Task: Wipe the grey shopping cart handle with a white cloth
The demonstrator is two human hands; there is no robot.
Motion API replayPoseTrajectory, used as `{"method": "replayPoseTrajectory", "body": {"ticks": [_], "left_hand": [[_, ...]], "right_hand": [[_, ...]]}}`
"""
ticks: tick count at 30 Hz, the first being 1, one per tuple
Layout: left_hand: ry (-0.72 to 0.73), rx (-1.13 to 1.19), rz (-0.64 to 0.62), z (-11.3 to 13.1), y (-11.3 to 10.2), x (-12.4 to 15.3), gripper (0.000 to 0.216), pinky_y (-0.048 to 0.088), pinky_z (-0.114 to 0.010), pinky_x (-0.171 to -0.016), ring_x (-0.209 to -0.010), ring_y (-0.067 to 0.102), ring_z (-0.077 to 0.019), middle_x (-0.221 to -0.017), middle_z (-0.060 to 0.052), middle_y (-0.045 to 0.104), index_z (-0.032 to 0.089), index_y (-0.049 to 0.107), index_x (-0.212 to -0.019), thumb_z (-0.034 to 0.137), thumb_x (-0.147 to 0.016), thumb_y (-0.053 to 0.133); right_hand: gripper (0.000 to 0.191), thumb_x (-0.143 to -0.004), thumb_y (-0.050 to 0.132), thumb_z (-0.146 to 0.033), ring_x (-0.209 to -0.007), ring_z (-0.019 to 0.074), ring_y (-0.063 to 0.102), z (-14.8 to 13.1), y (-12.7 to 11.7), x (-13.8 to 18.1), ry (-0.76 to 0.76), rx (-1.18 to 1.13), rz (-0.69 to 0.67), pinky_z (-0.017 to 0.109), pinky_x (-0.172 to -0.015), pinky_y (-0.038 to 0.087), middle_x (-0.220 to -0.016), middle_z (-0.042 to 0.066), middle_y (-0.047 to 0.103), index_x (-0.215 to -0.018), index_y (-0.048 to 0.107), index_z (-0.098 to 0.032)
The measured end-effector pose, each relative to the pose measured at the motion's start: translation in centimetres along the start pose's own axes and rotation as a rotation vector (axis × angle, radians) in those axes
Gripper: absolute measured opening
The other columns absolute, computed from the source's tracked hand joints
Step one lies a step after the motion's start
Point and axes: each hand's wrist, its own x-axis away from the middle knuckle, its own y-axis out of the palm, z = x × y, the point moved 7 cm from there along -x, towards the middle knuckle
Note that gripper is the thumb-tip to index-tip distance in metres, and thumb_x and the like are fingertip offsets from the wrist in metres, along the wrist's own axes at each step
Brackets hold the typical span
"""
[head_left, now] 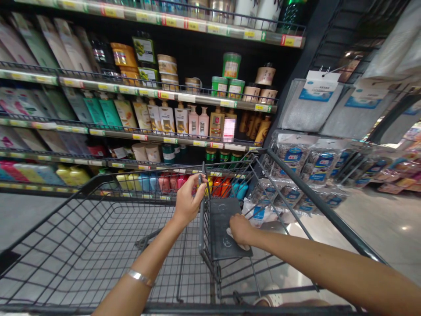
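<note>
Below me is a dark wire shopping cart (82, 245). Its fold-out child seat has a flat dark grey plastic panel (226, 208) with faint round markings. My left hand (190, 197) is closed around the upper part of the metal frame (201, 219) beside that panel; a silver bracelet is on this wrist. My right hand (241, 229) is closed in a bunch over a white cloth or tissue (244, 246), pressed on the panel's lower right part. Most of the cloth is hidden beneath the fingers.
Shelves with bottles (166, 118) and jars (230, 70) stand beyond the cart. Packaged scouring pads (291, 156) and grey cloths (309, 105) hang at the right. The cart's push bar (315, 197) runs along the right. A shoe (272, 299) shows on the floor below.
</note>
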Motion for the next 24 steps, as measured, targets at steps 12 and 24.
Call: {"method": "replayPoseTrajectory", "body": {"ticks": [12, 24], "left_hand": [[0.003, 0.017, -0.011, -0.2, 0.2, 0.0, 0.029, 0.046, -0.027, -0.084, -0.092, 0.063, -0.0158, -0.097, -0.004, 0.067, 0.018, 0.055, -0.102, 0.039, -0.088, 0.041], [-0.046, 0.063, 0.01, -0.6, -0.1, -0.1, 0.031, 0.047, -0.028, -0.085, -0.09, 0.063, -0.0163, -0.099, -0.006, 0.068, 0.016, 0.055, -0.104, 0.04, -0.087, 0.044]], "right_hand": [[0.048, -0.06, 0.062, 0.001, -0.1, 0.0305, 0.061, 0.1, 3.0, 5.4, -0.18, -0.091, -0.069, 0.036, -0.086, 0.045, -0.114, 0.023, 0.056, -0.108, 0.059, -0.005], [0.045, -0.065, 0.061, -0.001, -0.102, 0.0287, 0.059, -1.1, 2.2, 2.9, -0.186, -0.124, 0.031, 0.035, -0.085, 0.046, -0.112, 0.019, 0.055, -0.11, 0.057, -0.007]]}}
